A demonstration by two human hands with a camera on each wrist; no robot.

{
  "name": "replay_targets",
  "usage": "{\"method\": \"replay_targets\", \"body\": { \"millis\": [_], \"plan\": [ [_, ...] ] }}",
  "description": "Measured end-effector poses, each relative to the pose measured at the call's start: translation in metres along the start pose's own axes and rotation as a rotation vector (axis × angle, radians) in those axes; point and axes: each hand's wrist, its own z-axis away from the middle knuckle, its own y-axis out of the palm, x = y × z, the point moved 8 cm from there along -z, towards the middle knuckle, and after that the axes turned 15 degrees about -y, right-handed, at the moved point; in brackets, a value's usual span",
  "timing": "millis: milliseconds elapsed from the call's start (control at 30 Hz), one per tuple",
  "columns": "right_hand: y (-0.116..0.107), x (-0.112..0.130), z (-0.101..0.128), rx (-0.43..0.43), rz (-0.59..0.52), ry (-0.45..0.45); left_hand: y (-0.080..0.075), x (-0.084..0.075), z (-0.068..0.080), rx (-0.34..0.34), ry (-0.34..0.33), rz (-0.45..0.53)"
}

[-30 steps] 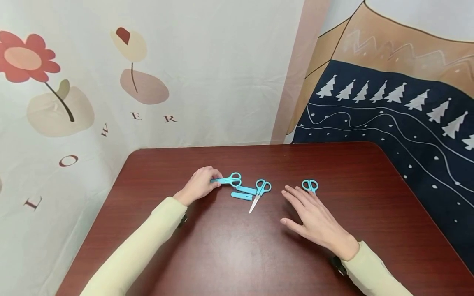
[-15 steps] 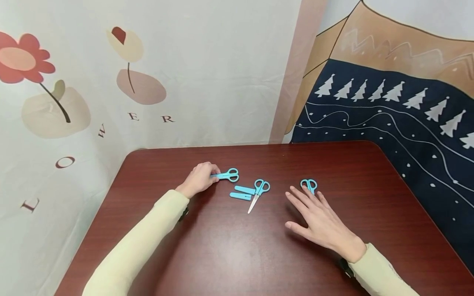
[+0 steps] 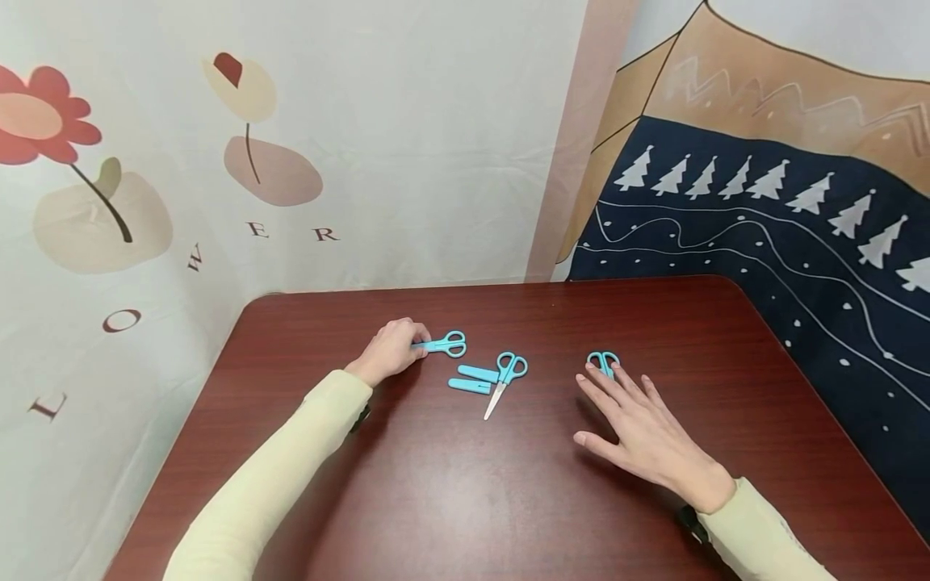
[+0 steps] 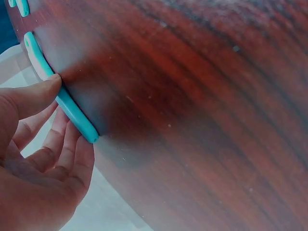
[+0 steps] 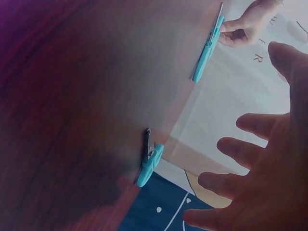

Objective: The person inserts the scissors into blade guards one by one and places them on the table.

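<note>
At the back left, my left hand (image 3: pixel 391 353) pinches a pair of light-blue scissors (image 3: pixel 452 344) at the blade end, handles pointing right. In the left wrist view the thumb lies on top of these scissors (image 4: pixel 74 111), and the fingers curl beneath. Bare-bladed scissors (image 3: pixel 512 367) lie mid-table beside two blue blade covers, an upper cover (image 3: pixel 477 372) and a lower cover (image 3: pixel 468 386). My right hand (image 3: pixel 650 432) spreads its fingers, holding nothing. It partly hides a third pair of scissors (image 3: pixel 603 357) in the head view; the right wrist view shows their exposed blade (image 5: pixel 148 143).
The dark red-brown wooden table (image 3: pixel 465 500) has rounded back corners. A white cloth with flower prints (image 3: pixel 407 145) hangs behind it, and a dark-blue cloth with tree prints (image 3: pixel 763 234) hangs at the right.
My left hand has drawn the held scissors slightly back, away from the blade covers, then stayed about still. My right hand has shifted right with its fingers still spread.
</note>
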Motion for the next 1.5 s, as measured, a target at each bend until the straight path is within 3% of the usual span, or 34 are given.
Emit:
{"method": "replay_targets", "body": {
  "millis": [233,400,833,1233,1500],
  "plan": [
    [0.0,0.0,-0.004,0.01,-0.007,-0.004,0.0,0.005,0.003,0.013,0.023,-0.013],
    [-0.003,0.003,-0.014,0.008,-0.004,-0.031,-0.003,0.009,0.012,0.013,0.038,-0.019],
    [0.003,0.011,-0.045,0.021,-0.031,-0.099,-0.02,0.004,0.053,-0.039,0.115,0.064],
    [0.012,0.02,-0.081,0.03,-0.045,-0.229,-0.024,-0.003,0.093,-0.048,0.191,0.155],
    [0.024,0.021,-0.1,0.107,-0.127,-0.263,-0.023,-0.006,0.119,-0.057,0.218,0.174]
  ]
}}
